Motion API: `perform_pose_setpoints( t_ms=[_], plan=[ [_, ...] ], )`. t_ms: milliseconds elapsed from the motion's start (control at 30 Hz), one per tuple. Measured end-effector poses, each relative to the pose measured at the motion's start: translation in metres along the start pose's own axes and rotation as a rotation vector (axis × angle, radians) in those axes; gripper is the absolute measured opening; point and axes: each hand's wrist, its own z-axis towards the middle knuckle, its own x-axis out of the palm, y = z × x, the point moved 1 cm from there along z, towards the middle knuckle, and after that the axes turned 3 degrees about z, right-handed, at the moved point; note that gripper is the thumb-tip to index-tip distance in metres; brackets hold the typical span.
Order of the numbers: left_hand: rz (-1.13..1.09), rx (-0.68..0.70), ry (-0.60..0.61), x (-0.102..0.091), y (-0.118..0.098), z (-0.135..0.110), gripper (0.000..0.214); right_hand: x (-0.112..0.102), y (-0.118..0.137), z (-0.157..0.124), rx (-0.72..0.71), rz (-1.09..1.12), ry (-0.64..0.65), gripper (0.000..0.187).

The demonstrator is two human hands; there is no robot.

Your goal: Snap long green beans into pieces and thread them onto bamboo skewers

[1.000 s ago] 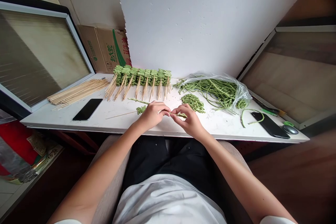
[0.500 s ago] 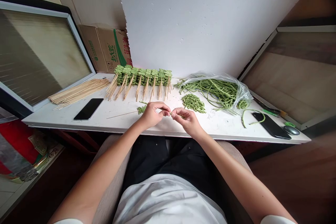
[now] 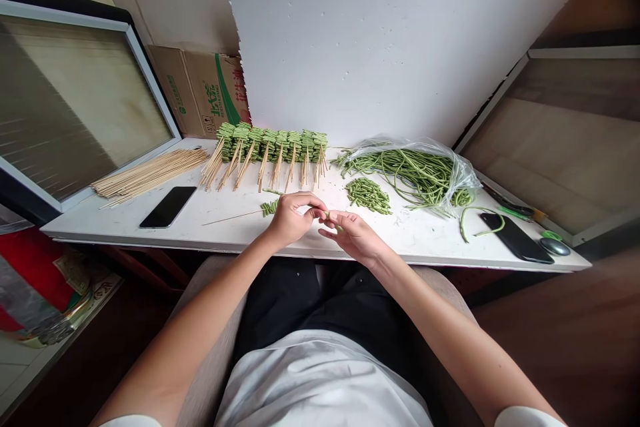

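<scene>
My left hand (image 3: 296, 219) is closed on a thin bamboo skewer (image 3: 233, 218), whose bare end sticks out to the left. Short green bean pieces (image 3: 271, 207) sit in a row on the skewer beside the knuckles; the stretch inside the palm is hidden. My right hand (image 3: 356, 235) meets the left fingertips, pinching a small green bean piece (image 3: 327, 215) between thumb and forefinger, its lower fingers loosely apart. A pile of cut bean pieces (image 3: 369, 196) lies just beyond the right hand.
Stacked bean skewers (image 3: 273, 147) line the table's back, left of a plastic bag of long beans (image 3: 415, 170). Bare skewers (image 3: 150, 173) and a phone (image 3: 169, 207) lie left. Rightward are a single bean (image 3: 465, 223), another phone (image 3: 520, 240) and a mouse (image 3: 555, 247).
My right hand's lower fingers have opened out, and its thumb and forefinger have shifted at the left fingertips, showing more of the bean piece. My left hand stays nearly in place.
</scene>
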Motion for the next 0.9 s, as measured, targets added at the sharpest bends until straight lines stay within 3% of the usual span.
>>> perform_pose_setpoints(
  t_ms=[100, 233, 300, 433, 700, 800, 900],
  plan=[
    [0.119, 0.124, -0.008, -0.002, 0.002, 0.000, 0.018, -0.002, 0.004, 0.000, -0.004, -0.039, -0.008, 0.034],
    [0.396, 0.338, 0.083, -0.006, 0.003, -0.001, 0.027, -0.004, 0.018, -0.003, -0.191, -0.384, -0.075, 0.034],
    [0.486, 0.372, 0.115, -0.006, 0.002, -0.003, 0.032, -0.003, 0.023, -0.005, -0.248, -0.470, -0.075, 0.033],
    [0.468, 0.305, 0.113, -0.003, 0.003, -0.004, 0.033, 0.000, 0.018, -0.004, -0.240, -0.393, -0.072, 0.036],
    [0.134, -0.005, 0.191, -0.006, 0.008, 0.002, 0.028, 0.000, -0.002, 0.000, -0.258, -0.360, -0.127, 0.035],
    [0.065, -0.053, 0.220, -0.010, 0.005, 0.005, 0.026, 0.001, 0.005, -0.001, -0.298, -0.438, -0.103, 0.033],
    [0.093, -0.043, 0.239, -0.011, 0.007, 0.004, 0.025, -0.002, 0.015, -0.002, -0.411, -0.680, -0.101, 0.028]
  ],
)
